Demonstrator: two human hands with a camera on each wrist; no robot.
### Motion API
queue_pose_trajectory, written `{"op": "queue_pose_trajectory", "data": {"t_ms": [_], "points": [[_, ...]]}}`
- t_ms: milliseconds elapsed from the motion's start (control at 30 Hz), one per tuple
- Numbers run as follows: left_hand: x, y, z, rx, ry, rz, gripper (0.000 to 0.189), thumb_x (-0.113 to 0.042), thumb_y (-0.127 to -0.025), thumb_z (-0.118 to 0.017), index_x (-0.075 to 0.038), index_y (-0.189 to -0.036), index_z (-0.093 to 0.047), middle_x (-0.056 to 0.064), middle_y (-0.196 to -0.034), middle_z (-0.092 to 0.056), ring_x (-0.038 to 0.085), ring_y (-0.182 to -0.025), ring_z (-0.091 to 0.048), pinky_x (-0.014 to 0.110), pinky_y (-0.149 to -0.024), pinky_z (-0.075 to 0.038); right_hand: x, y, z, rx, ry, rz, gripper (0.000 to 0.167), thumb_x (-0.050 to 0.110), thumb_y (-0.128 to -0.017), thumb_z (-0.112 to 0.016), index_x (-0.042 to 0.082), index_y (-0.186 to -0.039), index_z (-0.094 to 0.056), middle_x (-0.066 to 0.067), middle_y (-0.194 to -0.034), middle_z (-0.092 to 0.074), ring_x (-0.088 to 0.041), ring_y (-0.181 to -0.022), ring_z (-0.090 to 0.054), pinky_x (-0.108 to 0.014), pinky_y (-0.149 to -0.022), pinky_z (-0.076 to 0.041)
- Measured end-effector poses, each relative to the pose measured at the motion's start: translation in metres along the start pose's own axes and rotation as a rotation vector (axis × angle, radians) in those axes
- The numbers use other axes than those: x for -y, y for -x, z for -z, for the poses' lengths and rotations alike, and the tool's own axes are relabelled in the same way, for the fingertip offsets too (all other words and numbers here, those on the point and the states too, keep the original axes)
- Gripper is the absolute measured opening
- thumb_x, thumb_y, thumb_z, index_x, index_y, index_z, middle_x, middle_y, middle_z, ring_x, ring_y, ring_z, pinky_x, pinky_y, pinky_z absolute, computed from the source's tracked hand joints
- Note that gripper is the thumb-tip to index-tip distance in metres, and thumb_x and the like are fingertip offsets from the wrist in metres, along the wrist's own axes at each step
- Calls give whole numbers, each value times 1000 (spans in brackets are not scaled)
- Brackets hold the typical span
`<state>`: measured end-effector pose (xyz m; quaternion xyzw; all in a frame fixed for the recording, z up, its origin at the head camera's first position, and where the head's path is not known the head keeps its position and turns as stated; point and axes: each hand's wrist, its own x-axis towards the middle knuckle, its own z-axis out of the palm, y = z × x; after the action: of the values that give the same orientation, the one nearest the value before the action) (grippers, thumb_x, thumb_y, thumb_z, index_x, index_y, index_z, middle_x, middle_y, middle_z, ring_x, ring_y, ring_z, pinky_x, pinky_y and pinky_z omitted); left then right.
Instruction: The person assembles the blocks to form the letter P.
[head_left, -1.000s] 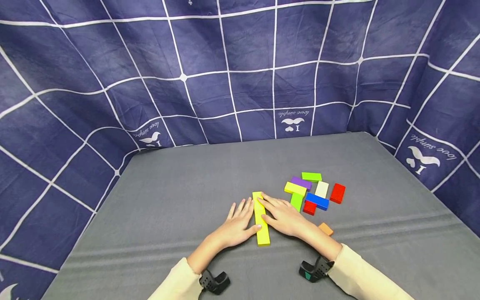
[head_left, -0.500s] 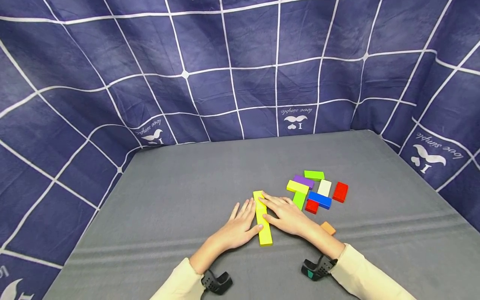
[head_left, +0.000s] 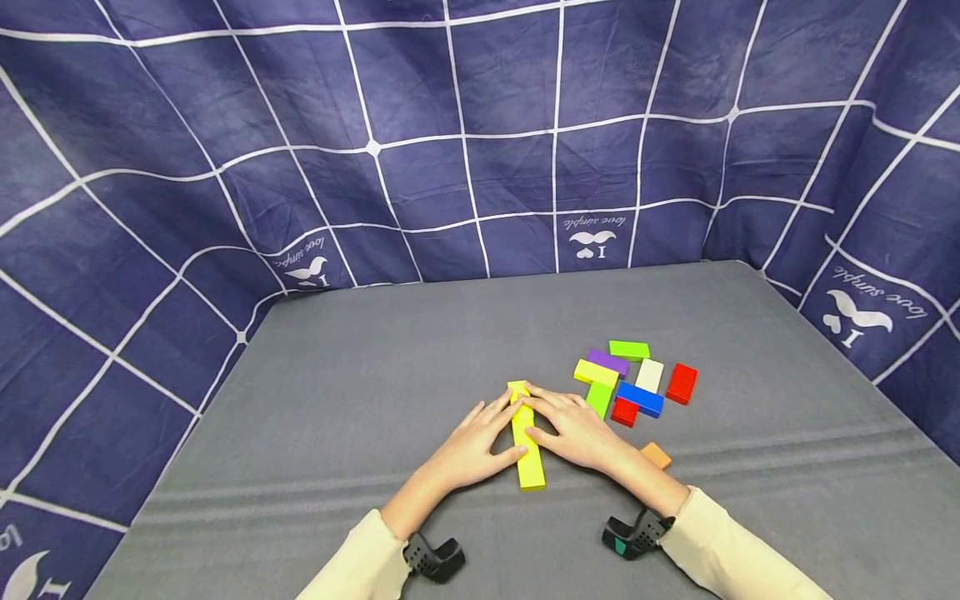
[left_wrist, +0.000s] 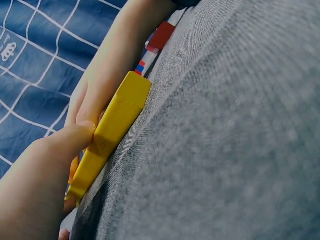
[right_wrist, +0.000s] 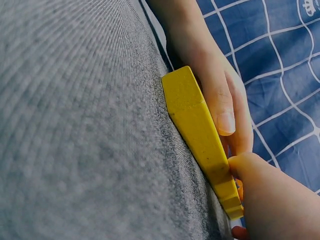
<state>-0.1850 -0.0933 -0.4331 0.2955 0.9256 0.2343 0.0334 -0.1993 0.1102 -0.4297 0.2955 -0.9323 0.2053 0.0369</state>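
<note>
A long yellow bar (head_left: pixel 530 467) lies on the grey cloth, pointing away from me; it looks like yellow blocks set end to end. My left hand (head_left: pixel 468 450) is along its left side, its fingertips on the bar's far part and its thumb on the near part. From the right, my right hand (head_left: pixel 573 429) touches the bar with fingers and thumb. Both hands' fingers are extended. In the left wrist view my left thumb meets the side of the yellow bar (left_wrist: pixel 112 125). The right wrist view has my right thumb against the yellow bar (right_wrist: pixel 197 130); its far end is partly hidden.
Right of my hands lie loose blocks: lime (head_left: pixel 628 350), purple (head_left: pixel 609 362), yellow (head_left: pixel 596 373), white (head_left: pixel 649 375), blue (head_left: pixel 640 400) and red (head_left: pixel 681 384). An orange block (head_left: pixel 656 455) lies beside my right forearm. A blue gridded curtain (head_left: pixel 420 183) surrounds the table.
My left fingers have shifted from beside the yellow bar onto its far part. My right hand stays at the bar almost unchanged. The head view has shifted slightly.
</note>
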Motion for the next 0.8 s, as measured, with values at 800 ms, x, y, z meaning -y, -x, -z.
{"op": "queue_pose_trajectory", "data": {"t_ms": [800], "points": [[0,-3,0,-23,36,-11,56,-45,-86,-53,-20,-135,-43,0,-148,-31,19,-136,-31,38,-113,-23,-43,-5,47,-128,119,-213,34,23,-86,-57,8,-116,-60,-10,-107,-59,-28,-100,-57,-46,-82,-45]]}}
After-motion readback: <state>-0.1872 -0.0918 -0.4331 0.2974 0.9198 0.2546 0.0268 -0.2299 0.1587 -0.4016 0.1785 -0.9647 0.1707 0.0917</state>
